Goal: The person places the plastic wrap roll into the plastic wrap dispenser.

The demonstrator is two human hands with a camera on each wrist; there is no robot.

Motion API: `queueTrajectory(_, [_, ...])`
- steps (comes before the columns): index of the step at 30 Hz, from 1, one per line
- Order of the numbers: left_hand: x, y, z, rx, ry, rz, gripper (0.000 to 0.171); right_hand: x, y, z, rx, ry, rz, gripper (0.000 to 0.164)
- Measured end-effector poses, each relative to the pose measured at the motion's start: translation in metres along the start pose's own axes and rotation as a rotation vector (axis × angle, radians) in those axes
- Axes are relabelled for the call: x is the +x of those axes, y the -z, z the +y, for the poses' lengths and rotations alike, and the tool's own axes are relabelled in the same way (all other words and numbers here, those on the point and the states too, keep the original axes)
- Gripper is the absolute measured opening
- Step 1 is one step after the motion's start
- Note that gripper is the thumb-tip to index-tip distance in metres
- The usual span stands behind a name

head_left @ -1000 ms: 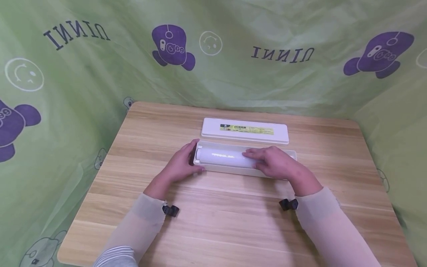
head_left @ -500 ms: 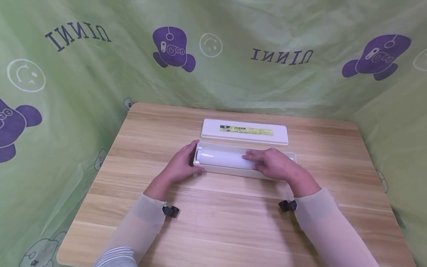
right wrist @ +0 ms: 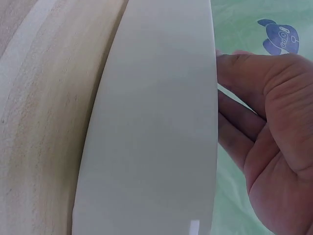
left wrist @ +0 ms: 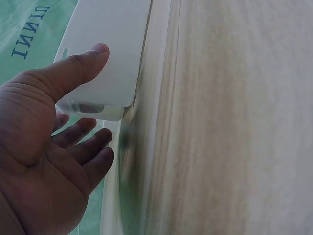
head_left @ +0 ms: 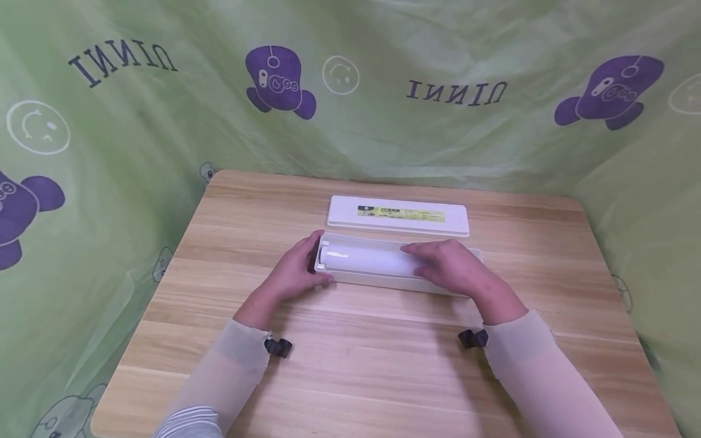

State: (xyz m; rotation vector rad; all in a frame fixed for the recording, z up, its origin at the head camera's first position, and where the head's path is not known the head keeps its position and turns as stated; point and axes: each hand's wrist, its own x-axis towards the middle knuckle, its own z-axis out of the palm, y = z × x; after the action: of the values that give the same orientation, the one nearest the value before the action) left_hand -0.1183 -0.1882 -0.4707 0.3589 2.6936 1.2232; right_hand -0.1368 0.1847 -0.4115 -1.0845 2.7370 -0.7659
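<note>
A long white cling film box [head_left: 372, 280] stands uncovered on the wooden table, with a shiny white cling film roll [head_left: 361, 258] lying lengthwise inside it. My left hand [head_left: 292, 271] holds the left end of the box. Its thumb [left wrist: 80, 71] presses the front wall while the other fingers curve round behind the end. From the right, my right hand [head_left: 454, 267] reaches over the rim, thumb and forefinger spread across the roll near its right part. In the right wrist view the front wall [right wrist: 151, 122] hides those fingertips. The roll's right end lies beneath the hand.
Just behind the box lies its flat white lid [head_left: 345, 210], bearing a yellow-green printed label [head_left: 402, 213]. Green curtains [head_left: 372, 140] with purple cartoon figures hang close round the back and sides of the table [head_left: 350, 365].
The long, wrinkled glints on the roll have shrunk to a short one near its left end. The right forefinger has shifted slightly. The left hand keeps its hold; the box stays in place.
</note>
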Motion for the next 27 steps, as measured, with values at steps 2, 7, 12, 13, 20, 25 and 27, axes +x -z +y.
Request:
queueTrajectory(2, [0.000,0.000,-0.001,0.004,-0.001,0.002,0.107,-0.001,0.000,0.001,-0.003,0.001,0.018,0.051])
queueTrajectory(7, [-0.001,0.000,-0.002,0.013,-0.001,0.003,0.108,-0.005,0.000,0.002,0.012,-0.048,0.026,0.049])
queueTrajectory(12, [-0.001,0.000,-0.001,0.009,0.000,0.002,0.108,-0.007,0.000,0.003,0.016,-0.066,0.041,0.047])
queueTrajectory(13, [-0.001,0.000,-0.001,0.011,0.001,0.002,0.108,-0.008,0.000,0.003,0.014,-0.068,0.044,0.047])
queueTrajectory(20, [0.000,0.000,-0.001,0.021,-0.001,0.000,0.109,-0.014,0.001,0.004,0.014,-0.101,0.059,0.045])
queueTrajectory(25, [0.000,0.001,0.002,0.024,0.001,0.000,0.109,-0.018,0.002,0.003,0.013,-0.106,0.079,0.043])
queueTrajectory(27, [0.000,0.001,0.003,0.026,0.000,0.000,0.109,-0.020,0.002,0.004,0.011,-0.108,0.091,0.042])
